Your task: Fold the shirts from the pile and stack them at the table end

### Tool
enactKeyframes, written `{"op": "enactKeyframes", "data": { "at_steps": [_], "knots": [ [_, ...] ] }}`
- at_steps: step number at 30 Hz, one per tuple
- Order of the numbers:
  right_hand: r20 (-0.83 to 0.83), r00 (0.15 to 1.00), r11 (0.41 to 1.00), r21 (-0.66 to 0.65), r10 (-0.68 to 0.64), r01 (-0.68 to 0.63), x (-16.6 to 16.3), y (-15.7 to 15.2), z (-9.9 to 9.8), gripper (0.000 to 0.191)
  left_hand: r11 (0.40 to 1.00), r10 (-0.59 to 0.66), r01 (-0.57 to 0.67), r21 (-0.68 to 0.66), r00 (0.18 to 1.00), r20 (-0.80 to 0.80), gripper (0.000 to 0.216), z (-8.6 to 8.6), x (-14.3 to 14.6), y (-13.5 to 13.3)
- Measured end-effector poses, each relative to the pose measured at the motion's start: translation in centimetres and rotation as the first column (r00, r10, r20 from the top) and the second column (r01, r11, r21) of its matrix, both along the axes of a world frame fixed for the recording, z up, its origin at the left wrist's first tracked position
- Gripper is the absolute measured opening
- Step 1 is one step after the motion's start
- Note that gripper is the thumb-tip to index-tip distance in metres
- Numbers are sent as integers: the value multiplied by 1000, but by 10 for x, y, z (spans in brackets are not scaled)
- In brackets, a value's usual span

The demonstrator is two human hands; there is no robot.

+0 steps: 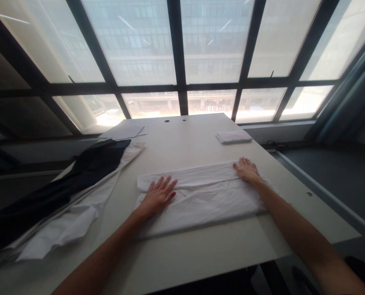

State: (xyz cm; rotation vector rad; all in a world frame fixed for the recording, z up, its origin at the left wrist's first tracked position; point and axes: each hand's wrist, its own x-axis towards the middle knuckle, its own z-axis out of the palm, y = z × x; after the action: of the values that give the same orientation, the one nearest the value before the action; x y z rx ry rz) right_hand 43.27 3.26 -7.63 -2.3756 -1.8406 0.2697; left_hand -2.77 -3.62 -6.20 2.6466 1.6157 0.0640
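A white cloth garment (207, 196), folded into a long rectangle, lies crosswise in front of me with creases along its middle. My left hand (159, 194) rests flat on its left part, fingers spread. On the far right end of the same cloth, my right hand (246, 169) lies palm down with its fingers stretched out. Neither hand grips anything. The exact kind of garment cannot be made out.
The white table (182, 143) stands before large windows. A smaller folded white cloth (234, 137) lies at the back right. Dark clothing (78, 176) and white clothing (68, 225) are heaped on the left. Paper sheets (123, 130) lie at the back left.
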Motion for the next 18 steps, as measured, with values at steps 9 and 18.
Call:
{"op": "enactKeyframes", "data": {
  "at_steps": [9,18],
  "knots": [
    [16,995,994,53,-95,94,19,3,-3,71,999,27,-27,-26,1000,5,54,5,3,-1],
    [18,997,984,161,-80,77,9,-4,8,63,998,-51,49,28,994,93,59,7,52,-43]
  ]
}}
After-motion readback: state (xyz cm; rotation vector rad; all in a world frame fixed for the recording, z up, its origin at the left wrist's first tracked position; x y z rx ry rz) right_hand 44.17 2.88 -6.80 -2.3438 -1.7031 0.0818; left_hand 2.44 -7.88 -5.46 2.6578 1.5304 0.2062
